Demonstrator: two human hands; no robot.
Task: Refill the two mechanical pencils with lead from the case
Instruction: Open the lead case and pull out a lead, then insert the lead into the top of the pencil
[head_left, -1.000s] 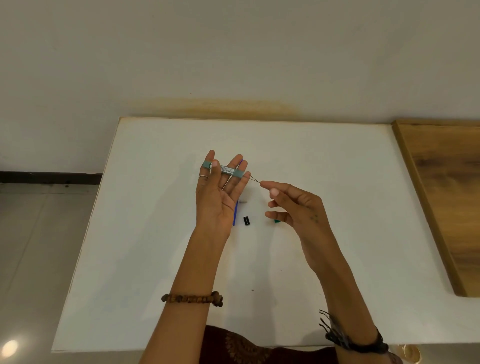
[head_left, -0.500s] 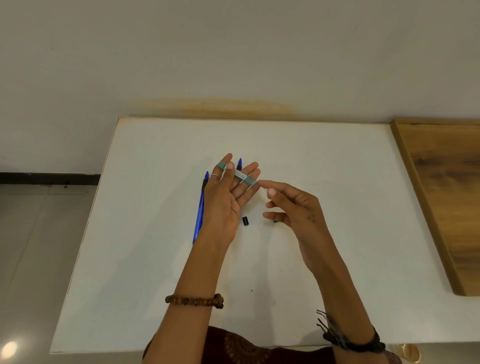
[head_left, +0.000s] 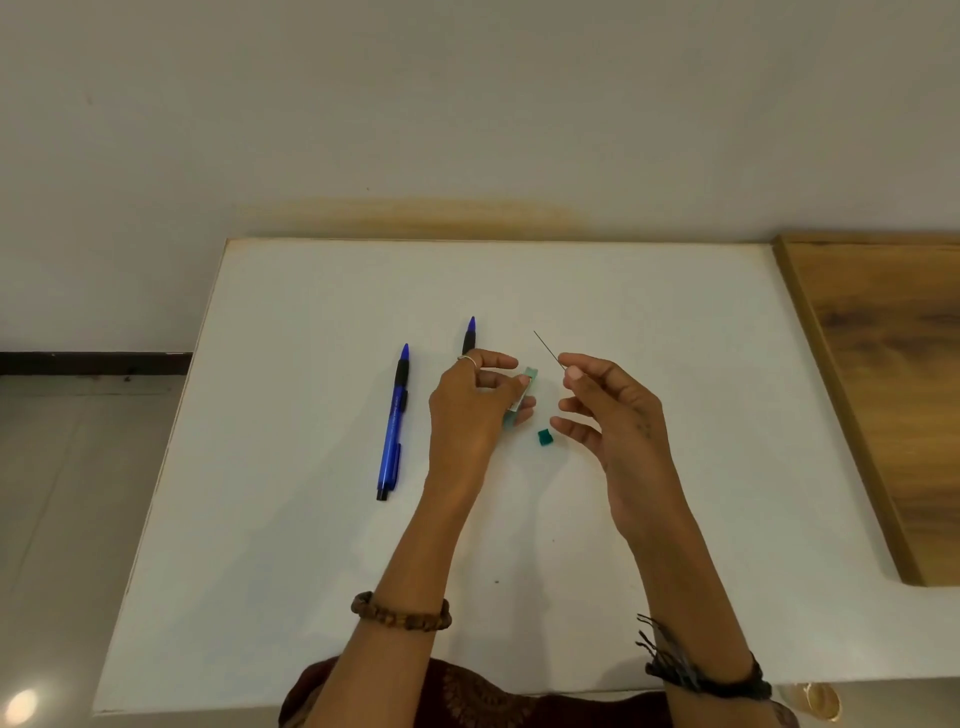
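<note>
While left hand (head_left: 475, 400) hides one pencil (head_left: 470, 336) — spare pencil (head_left: 393, 423) beside, teal cap (head_left: 544, 437) loose

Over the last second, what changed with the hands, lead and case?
The right hand has drawn a lead clear of the lead case and pinches it above the table. The left hand has dropped lower and turned, still gripping the case. That uncovers the left pencil fully and the second pencil's tip. Both pencils and the green cap stayed put.
</note>
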